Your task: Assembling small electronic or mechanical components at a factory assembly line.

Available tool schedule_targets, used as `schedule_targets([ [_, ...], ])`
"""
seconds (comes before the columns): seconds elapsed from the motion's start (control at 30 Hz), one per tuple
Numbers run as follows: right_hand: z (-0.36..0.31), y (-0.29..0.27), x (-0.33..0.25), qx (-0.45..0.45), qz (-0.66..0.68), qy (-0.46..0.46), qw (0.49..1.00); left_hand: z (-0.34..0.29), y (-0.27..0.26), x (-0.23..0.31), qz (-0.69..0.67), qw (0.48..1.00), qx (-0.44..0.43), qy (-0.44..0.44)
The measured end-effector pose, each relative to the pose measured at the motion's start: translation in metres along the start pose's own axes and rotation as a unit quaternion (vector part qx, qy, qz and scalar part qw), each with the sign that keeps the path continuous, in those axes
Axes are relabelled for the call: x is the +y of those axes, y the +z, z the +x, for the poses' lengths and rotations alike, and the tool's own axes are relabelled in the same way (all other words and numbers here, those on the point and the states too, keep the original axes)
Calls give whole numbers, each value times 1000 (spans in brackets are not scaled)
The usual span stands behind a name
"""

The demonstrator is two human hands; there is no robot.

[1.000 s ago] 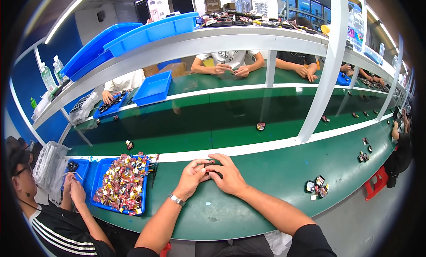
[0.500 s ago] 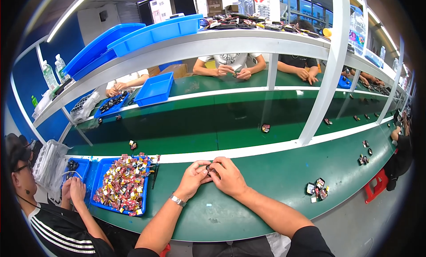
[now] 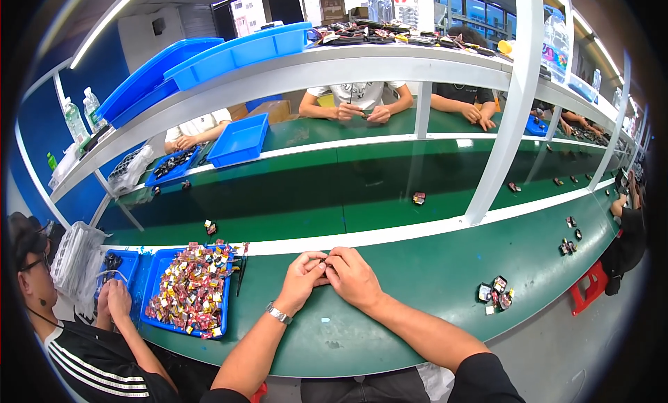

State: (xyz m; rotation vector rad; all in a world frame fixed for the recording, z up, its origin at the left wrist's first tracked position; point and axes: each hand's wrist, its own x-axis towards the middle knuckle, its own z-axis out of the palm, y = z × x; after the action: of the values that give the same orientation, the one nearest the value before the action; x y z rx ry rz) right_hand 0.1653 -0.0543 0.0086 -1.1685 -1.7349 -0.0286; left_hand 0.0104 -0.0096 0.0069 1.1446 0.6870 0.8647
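Over the green bench top (image 3: 403, 319), my left hand (image 3: 303, 275) and my right hand (image 3: 352, 278) meet, fingertips pinched together. Between them is a small dark part (image 3: 323, 262), mostly covered by the fingers, so its kind cannot be made out. A metal-band watch (image 3: 277, 312) circles my left wrist. To the left stands a blue tray (image 3: 147, 300) heaped with small red, yellow and white pieces (image 3: 188, 288). A cluster of small black cases with red and white pieces (image 3: 497, 294) lies to the right of my right forearm.
A white rail (image 3: 390, 232) and post (image 3: 511, 104) run beyond my hands, under a shelf with blue trays (image 3: 236, 55). A co-worker (image 3: 76, 333) sits at my left. Other people work across the bench. A red stool (image 3: 590, 289) stands at right.
My fingers have closed further over the small dark part, which shows less now. My right hand's fingers have shifted slightly. The view has moved a little.
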Motion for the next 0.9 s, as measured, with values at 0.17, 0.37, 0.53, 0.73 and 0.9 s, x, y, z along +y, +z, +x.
schedule_targets([
  [0.17, 3, -4, 1, -3, 118, 81, 990, 3, 1, -11, 52, 997, 44, 29],
  [0.37, -1, 0, 9, -20, 169, 160, 972, 0, 2, -12, 90, 995, 32, 39],
  [0.53, -1, -2, 7, -34, 182, 168, 968, 0, -1, -13, 80, 996, 17, 41],
  [0.73, 8, 8, 31, -8, 198, 203, 959, 7, -4, -21, 37, 991, 78, 103],
  [0.9, 77, 33, 123, 63, 91, 291, 950, 7, -7, -16, 68, 991, 66, 93],
])
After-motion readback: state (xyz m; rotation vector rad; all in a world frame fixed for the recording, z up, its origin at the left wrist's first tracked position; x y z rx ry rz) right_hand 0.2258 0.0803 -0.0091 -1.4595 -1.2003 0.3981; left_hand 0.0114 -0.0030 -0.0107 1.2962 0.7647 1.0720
